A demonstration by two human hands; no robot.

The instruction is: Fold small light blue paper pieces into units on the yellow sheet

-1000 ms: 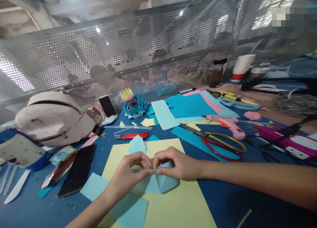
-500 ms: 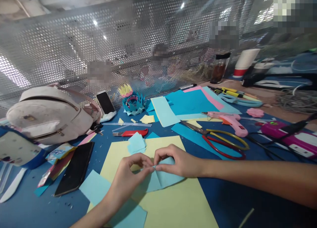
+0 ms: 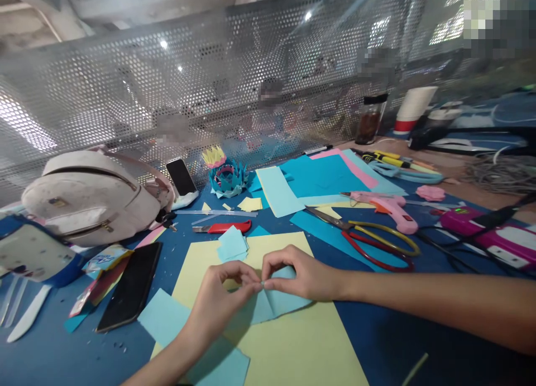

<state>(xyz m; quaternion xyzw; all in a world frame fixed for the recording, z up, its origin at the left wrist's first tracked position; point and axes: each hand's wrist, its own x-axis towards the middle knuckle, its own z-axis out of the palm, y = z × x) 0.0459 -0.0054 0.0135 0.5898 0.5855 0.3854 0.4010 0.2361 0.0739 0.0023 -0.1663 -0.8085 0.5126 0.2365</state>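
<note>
Both hands pinch one light blue paper piece (image 3: 272, 305), which is folded and shows a crease down its middle. My left hand (image 3: 230, 294) grips it with thumb and fingers at the centre top. From the right, my right hand (image 3: 293, 271) pinches it close beside the left fingertips. Under the hands lies a pale yellow sheet (image 3: 310, 341). Small light blue squares (image 3: 232, 244) are stacked near its top edge. Larger light blue pieces (image 3: 165, 317) lie partly beneath my left forearm.
Scissors (image 3: 349, 225) and a pink glue gun (image 3: 389, 204) lie to the right. A red cutter (image 3: 228, 227) is beyond the yellow sheet. At left are a black phone (image 3: 132, 285) and a backpack (image 3: 92, 196). A blue paper flower (image 3: 228, 176) stands at the back.
The camera view has shifted slightly. Both hands keep the same pinch on the light blue paper, with almost no visible movement.
</note>
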